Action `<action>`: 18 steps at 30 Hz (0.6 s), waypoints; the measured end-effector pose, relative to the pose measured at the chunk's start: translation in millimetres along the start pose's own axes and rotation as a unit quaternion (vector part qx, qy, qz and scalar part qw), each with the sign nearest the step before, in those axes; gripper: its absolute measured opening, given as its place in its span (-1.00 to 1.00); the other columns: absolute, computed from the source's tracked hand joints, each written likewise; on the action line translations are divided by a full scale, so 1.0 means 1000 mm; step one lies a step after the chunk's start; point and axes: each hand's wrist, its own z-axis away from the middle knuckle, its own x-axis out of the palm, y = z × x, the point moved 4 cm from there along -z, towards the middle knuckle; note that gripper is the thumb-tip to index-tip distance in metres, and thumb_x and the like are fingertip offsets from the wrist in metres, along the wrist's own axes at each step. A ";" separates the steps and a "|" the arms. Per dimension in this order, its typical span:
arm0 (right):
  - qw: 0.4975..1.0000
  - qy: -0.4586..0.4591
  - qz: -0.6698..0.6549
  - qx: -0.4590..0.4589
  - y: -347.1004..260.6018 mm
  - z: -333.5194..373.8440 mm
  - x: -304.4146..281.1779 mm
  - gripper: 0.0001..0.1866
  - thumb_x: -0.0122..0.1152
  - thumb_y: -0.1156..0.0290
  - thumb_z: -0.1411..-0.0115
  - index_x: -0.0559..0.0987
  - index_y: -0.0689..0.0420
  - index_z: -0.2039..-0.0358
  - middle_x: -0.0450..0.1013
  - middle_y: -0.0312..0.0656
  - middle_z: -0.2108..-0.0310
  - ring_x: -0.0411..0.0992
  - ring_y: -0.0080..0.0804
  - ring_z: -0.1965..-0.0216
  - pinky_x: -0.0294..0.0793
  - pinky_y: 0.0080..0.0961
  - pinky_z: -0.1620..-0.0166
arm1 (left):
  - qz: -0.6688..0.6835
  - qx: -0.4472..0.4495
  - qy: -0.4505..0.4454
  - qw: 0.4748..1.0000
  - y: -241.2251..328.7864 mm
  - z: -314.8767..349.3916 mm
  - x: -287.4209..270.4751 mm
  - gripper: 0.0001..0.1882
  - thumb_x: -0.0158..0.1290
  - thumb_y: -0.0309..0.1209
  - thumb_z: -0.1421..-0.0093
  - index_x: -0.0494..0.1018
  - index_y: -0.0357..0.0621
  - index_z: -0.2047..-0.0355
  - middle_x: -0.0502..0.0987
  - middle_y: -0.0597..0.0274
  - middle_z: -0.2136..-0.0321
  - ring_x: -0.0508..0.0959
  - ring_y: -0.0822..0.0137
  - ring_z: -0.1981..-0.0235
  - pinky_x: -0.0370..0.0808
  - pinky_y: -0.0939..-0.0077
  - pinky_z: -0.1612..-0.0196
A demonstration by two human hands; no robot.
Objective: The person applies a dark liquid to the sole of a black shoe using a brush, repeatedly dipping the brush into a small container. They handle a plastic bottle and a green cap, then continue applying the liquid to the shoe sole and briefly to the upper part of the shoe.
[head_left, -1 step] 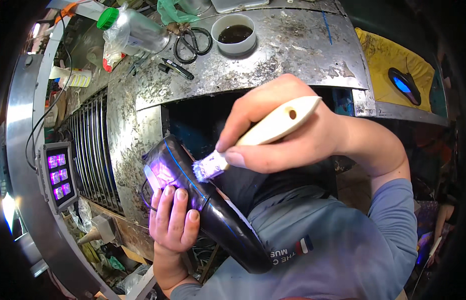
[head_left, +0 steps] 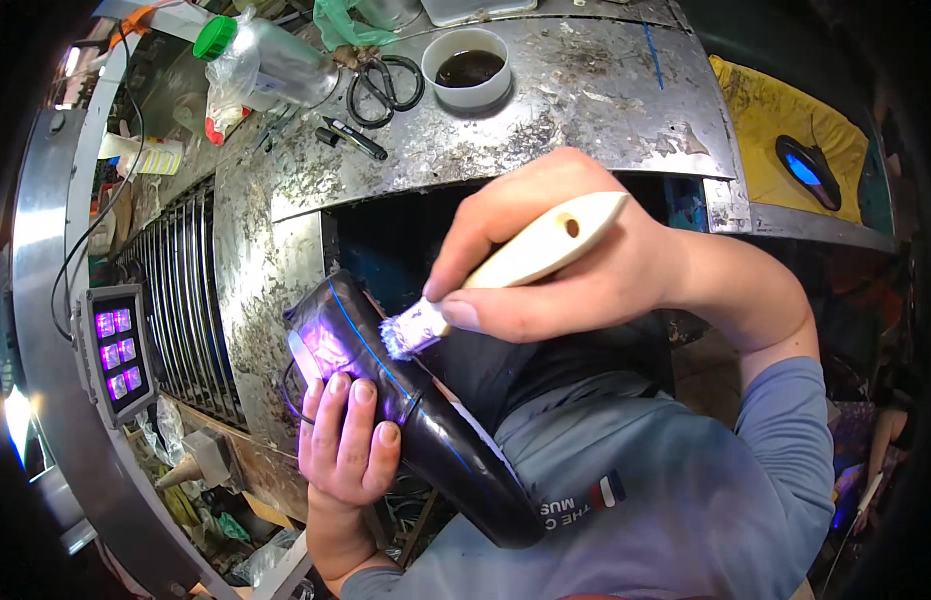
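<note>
A glossy black shoe with a blue line along it lies tilted across my lap, its toe toward my shirt. My left hand grips it from the left, fingers curled over its side; the thumb is hidden. In my right hand is a flat paintbrush with a cream handle, pinched near the ferrule. The whitish bristles are at the shoe's side, just right of the blue line. Purple light shines on the heel end.
A lamp with purple lights stands at the left beside metal bars. On the worn metal bench are a cup of dark liquid, scissors, a marker and a green-capped bottle. Another black shoe lies on yellow cloth.
My right hand and the paintbrush have shifted slightly left and up along the shoe's side. My left hand and the shoe stay in place.
</note>
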 end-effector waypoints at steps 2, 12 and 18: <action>1.000 0.006 -0.001 -0.017 0.003 -0.004 0.004 -0.82 0.37 0.37 -0.09 0.65 0.24 0.40 0.59 -0.16 0.50 0.57 -0.47 0.45 0.52 -0.54 0.36 | 0.009 -0.001 -0.010 1.000 0.001 -0.001 -0.003 -0.65 -0.06 -0.44 -0.40 0.25 -0.09 -0.18 0.53 -0.12 -0.03 0.58 -0.15 0.00 0.58 -0.16 -0.02; 0.997 -0.027 0.039 -0.056 0.000 -0.018 0.010 -0.87 0.38 0.41 -0.13 0.67 0.20 0.38 0.60 -0.17 0.50 0.58 -0.36 0.49 0.53 -0.51 0.39 | 0.001 0.009 -0.013 1.000 0.002 -0.003 -0.008 -0.63 -0.05 -0.43 -0.40 0.24 -0.07 -0.19 0.53 -0.11 -0.04 0.58 -0.13 -0.01 0.59 -0.14 -0.02; 0.996 -0.069 -0.047 0.033 -0.004 -0.009 0.011 -0.89 0.36 0.43 -0.12 0.67 0.20 0.44 0.59 -0.18 0.54 0.58 -0.36 0.51 0.53 -0.50 0.42 | -0.011 -0.009 -0.008 1.000 0.001 0.000 -0.001 -0.63 -0.03 -0.47 -0.39 0.25 -0.09 -0.18 0.54 -0.12 -0.03 0.60 -0.15 0.02 0.60 -0.13 0.00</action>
